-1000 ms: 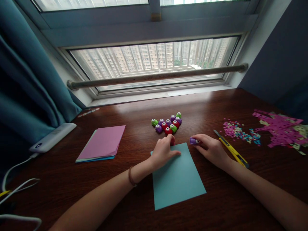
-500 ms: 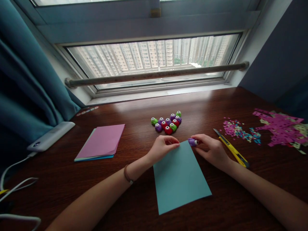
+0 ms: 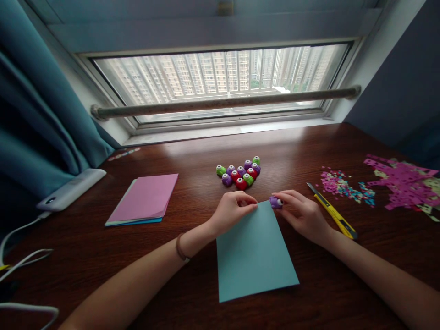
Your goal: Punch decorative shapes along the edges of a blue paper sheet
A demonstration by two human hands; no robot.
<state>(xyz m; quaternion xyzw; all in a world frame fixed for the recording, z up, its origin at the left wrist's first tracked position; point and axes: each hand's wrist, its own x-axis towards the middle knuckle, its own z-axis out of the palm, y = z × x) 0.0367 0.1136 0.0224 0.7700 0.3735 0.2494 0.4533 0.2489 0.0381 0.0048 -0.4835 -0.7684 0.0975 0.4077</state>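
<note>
Since a second ago the teal sheet (image 3: 254,252) has swung a little on the wooden desk (image 3: 309,146), and the left hand (image 3: 233,211) has gone from lying flat on it to pinching its far edge between thumb and fingertips. The right hand (image 3: 302,214) grips a small purple punch (image 3: 276,202) at the sheet's far right corner, fingers closed round it, the punch touching the paper's edge. From where I stand, the risk looks like this: the paper lies loose and only its far edge is held, so a push from the punch could skew or buckle it. Just behind sits the cluster of punches (image 3: 239,173), near enough for a knuckle to scatter. Close by the right wrist lies the yellow utility knife (image 3: 332,211); I cannot tell how far its blade is out.
</note>
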